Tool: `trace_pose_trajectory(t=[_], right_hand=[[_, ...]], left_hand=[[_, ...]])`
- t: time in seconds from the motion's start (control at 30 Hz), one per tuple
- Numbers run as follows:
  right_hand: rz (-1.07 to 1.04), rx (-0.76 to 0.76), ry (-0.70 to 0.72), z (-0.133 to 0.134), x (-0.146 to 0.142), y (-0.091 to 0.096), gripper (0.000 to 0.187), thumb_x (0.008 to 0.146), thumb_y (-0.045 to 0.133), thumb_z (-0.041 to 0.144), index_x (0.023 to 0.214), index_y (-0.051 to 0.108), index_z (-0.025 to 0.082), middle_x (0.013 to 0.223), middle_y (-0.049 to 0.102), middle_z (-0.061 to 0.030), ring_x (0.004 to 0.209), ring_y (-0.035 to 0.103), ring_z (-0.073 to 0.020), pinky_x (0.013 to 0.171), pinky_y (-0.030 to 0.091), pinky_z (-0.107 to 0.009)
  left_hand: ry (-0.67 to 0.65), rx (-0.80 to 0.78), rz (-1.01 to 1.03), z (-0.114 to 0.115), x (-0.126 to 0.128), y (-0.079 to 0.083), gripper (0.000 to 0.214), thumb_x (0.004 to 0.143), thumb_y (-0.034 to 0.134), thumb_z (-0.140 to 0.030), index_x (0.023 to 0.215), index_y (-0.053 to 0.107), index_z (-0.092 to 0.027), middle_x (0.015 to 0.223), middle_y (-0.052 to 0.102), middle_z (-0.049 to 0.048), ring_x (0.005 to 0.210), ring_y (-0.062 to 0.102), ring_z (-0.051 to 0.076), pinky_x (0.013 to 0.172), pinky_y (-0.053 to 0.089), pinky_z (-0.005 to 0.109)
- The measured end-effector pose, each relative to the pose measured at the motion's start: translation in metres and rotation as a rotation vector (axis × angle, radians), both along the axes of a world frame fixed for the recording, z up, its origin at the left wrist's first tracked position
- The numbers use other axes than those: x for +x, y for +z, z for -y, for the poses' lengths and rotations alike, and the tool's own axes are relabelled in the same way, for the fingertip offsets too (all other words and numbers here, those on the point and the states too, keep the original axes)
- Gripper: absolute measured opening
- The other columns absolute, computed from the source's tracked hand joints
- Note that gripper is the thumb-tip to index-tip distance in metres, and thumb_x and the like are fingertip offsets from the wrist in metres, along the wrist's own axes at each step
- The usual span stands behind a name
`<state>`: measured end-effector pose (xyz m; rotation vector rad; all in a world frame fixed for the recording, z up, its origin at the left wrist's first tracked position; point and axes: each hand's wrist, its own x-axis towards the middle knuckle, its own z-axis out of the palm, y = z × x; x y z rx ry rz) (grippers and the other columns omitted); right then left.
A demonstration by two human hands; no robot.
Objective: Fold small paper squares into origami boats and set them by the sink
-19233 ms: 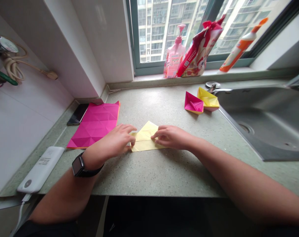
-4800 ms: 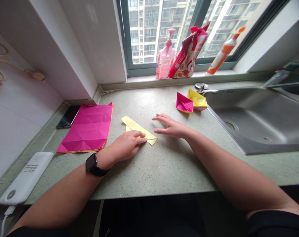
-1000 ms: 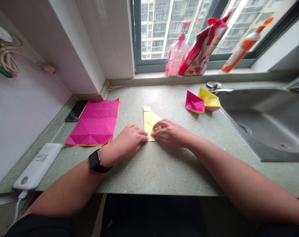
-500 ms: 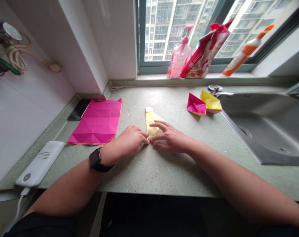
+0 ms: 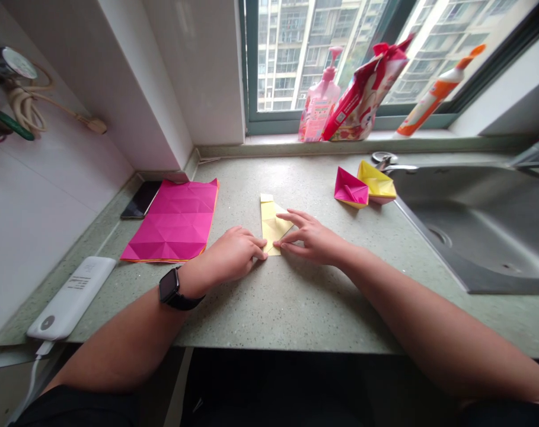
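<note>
A folded sheet of yellow origami paper (image 5: 271, 228) lies on the speckled green countertop (image 5: 291, 302), narrow and upright with a triangular flap on its right side. My left hand (image 5: 236, 252), with a black smartwatch (image 5: 169, 289) on its wrist, rests its fingertips against the paper's lower left edge. My right hand (image 5: 311, 240) lies at the paper's right side, fingers spread, their tips on or at the flap. Part of the paper's lower end is hidden behind my fingers.
To the left lie a creased magenta paper sheet (image 5: 169, 222), a phone (image 5: 140, 200) and a white power bank (image 5: 71, 299). Two paper boats, pink (image 5: 350, 188) and yellow (image 5: 376, 182), stand beside a steel sink (image 5: 474, 225). Bottles and a red bag (image 5: 364, 98) line the windowsill.
The yellow paper has gone from a wider flat shape, then a diagonal strip, to a narrow upright fold. In the last half second, my right hand has shifted slightly rightward, fingers closer to the flap.
</note>
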<state>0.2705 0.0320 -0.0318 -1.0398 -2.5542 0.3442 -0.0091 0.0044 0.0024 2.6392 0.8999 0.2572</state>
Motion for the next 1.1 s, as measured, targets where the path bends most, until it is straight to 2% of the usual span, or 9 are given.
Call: trace_pose_trajectory(t=[0.23,0.33,0.47,0.6,0.73,0.8,0.87,0.97,1.1], right_hand=[[-0.010,0.032,-0.058,-0.007,0.007,-0.005,0.012,0.102,0.077,0.033,0.101,0.089,0.033,0.153,0.067,-0.0086,0.146,0.058,-0.0369,0.121,0.050,-0.067],[-0.054,0.029,-0.049,-0.013,0.011,-0.011,0.021,0.104,0.071,0.030,0.121,0.083,0.034,0.142,0.072,-0.0092,0.133,0.067,-0.0308,0.116,0.055,-0.060],[-0.101,0.064,-0.177,-0.022,0.019,-0.019,0.051,0.100,0.070,0.030,0.151,0.064,0.028,0.141,0.073,-0.0146,0.132,0.068,-0.0350,0.116,0.055,-0.061],[-0.100,0.044,-0.229,-0.026,0.023,-0.026,0.058,0.098,0.067,0.027,0.155,0.058,0.026,0.144,0.073,-0.0154,0.135,0.068,-0.0365,0.117,0.054,-0.063],[-0.192,0.009,-0.221,-0.028,0.022,-0.028,0.068,0.094,0.067,0.021,0.160,0.054,0.029,0.139,0.075,-0.0118,0.130,0.070,-0.0335,0.116,0.056,-0.059],[-0.241,0.019,-0.211,-0.029,0.021,-0.026,0.067,0.091,0.066,0.017,0.156,0.058,0.030,0.135,0.075,-0.0103,0.127,0.071,-0.0316,0.114,0.057,-0.056],[-0.267,0.049,-0.194,-0.030,0.020,-0.023,0.053,0.092,0.064,0.014,0.142,0.070,0.030,0.128,0.075,-0.0092,0.122,0.072,-0.0300,0.110,0.059,-0.053],[-0.288,0.120,-0.196,-0.030,0.020,-0.018,0.030,0.096,0.064,0.016,0.116,0.081,0.030,0.116,0.077,-0.0080,0.109,0.074,-0.0281,0.101,0.062,-0.049],[-0.371,0.220,-0.239,-0.027,0.019,-0.011,0.019,0.099,0.066,0.021,0.106,0.082,0.028,0.107,0.079,-0.0070,0.099,0.075,-0.0265,0.091,0.062,-0.045]], left_hand=[[-0.014,-0.006,0.002,-0.004,-0.001,-0.002,0.041,0.088,0.058,0.000,0.095,0.086,-0.029,0.110,0.084,0.0014,0.104,0.075,0.021,0.105,0.051,0.038],[-0.009,-0.016,0.021,-0.005,-0.001,-0.002,0.042,0.086,0.058,0.002,0.095,0.086,-0.028,0.111,0.084,0.0023,0.103,0.076,0.022,0.103,0.053,0.038],[0.070,0.016,-0.021,-0.002,0.001,0.001,0.040,0.090,0.058,0.000,0.106,0.084,-0.025,0.104,0.082,0.0064,0.099,0.075,0.024,0.094,0.055,0.038],[0.137,0.062,-0.054,0.002,0.004,0.002,0.037,0.093,0.059,-0.003,0.117,0.079,-0.023,0.102,0.080,0.0087,0.096,0.074,0.026,0.087,0.055,0.037],[0.129,0.071,-0.063,0.004,0.006,0.005,0.022,0.096,0.060,-0.008,0.102,0.076,-0.022,0.092,0.076,0.0073,0.090,0.072,0.025,0.083,0.054,0.035],[0.133,0.080,-0.064,0.004,0.007,0.005,0.020,0.097,0.059,-0.009,0.099,0.075,-0.021,0.091,0.076,0.0068,0.089,0.071,0.024,0.082,0.052,0.035],[0.135,0.105,-0.074,0.003,0.007,0.004,0.018,0.100,0.058,-0.011,0.100,0.074,-0.021,0.094,0.077,0.0069,0.090,0.071,0.024,0.083,0.051,0.036],[0.131,0.151,-0.082,0.001,0.006,-0.001,0.010,0.106,0.067,-0.029,0.105,0.072,-0.021,0.101,0.079,0.0075,0.097,0.073,0.027,0.089,0.051,0.038],[0.113,0.195,-0.053,-0.001,0.003,-0.005,0.058,0.090,0.087,-0.063,0.125,0.068,-0.021,0.117,0.079,0.0099,0.113,0.072,0.033,0.097,0.052,0.043]])
